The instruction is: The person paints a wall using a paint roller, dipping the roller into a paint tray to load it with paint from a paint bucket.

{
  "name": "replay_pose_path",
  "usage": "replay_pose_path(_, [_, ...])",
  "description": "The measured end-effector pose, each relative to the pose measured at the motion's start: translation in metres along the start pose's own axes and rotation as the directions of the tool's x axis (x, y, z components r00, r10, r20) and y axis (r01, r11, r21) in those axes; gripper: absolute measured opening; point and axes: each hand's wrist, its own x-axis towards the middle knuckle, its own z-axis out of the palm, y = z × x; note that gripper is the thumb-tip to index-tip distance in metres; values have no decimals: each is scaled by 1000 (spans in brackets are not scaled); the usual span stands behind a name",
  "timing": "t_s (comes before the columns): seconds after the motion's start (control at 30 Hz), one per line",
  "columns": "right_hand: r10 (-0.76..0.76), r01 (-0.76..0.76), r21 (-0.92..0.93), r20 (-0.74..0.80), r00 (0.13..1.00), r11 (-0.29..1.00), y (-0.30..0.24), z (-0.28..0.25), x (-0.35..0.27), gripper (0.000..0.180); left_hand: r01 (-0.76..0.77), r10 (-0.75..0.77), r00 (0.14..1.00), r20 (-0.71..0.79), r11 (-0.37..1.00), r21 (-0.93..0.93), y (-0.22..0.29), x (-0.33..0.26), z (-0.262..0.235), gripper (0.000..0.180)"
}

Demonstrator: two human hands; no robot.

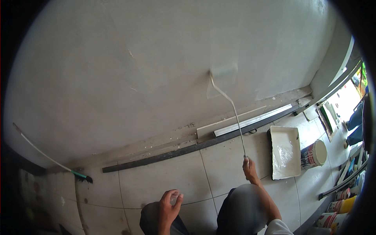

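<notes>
**Roller on the wall, one hand on the pole**

The right hand (249, 167) grips the lower end of a long roller pole (235, 113), whose paint roller (223, 71) presses flat against the grey wall (117, 70). The left hand (169, 207) rests on the knee, fingers loosely curled, holding nothing. Right of the pole, on the tiled floor (164, 180), lies a white paint tray (285, 152), with a paint bucket (314, 154) just beside it.

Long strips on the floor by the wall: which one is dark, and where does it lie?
The dark strip is the longest one, lying nearest the person on the tiles. The white strips behind it are shorter and lie closer to the wall.
</notes>
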Motion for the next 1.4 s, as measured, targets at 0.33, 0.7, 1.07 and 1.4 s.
replay_pose_path(0.33, [-110,94,-192,-73,991,977,-7,11,-5,44,5,-5,1000,8,1000,-18,-2,1,-3,25])
replay_pose_path(0.7, [15,-16,-111,-18,1000,994,15,52,-54,41,-12,12,1000,10,1000,-15,0,-3,-10,24])
replay_pose_path(1.07, [13,-13,8,61,998,1000,-55,56,-20,42,35,-35,999,1,999,16,-3,-7,-28,20])
replay_pose_path(1.4, [17,-13,-58,82,996,998,14,79,-72,38,107,-107,994,-10,994,-35,-15,-10,-31,22])
